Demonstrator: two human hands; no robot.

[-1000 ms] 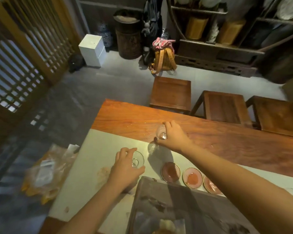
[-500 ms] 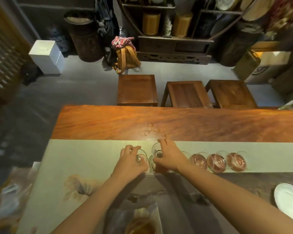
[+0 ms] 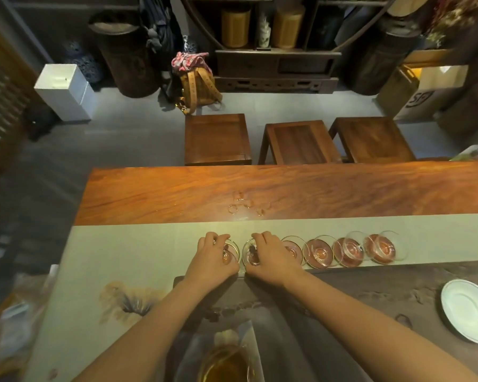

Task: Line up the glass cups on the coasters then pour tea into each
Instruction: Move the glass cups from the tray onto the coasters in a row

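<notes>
Two bare forearms, no sleeves in view, left grip [image 3: 211,260] and right grip [image 3: 271,260] without rings or watch

a long reddish-brown wooden desk [image 3: 287,188] carries a pale green cloth runner [image 3: 138,244] with a faded brown flower print. water rings [image 3: 246,205] glisten on the bare wood. a white round saucer with a blue mark [image 3: 467,310] sits on a dark stone tray [image 3: 370,293]. beyond the desk stand three square wooden stools [image 3: 217,137] in a row, a white box [image 3: 64,92] on the grey floor, and a tan woven backpack [image 3: 199,86].
</notes>
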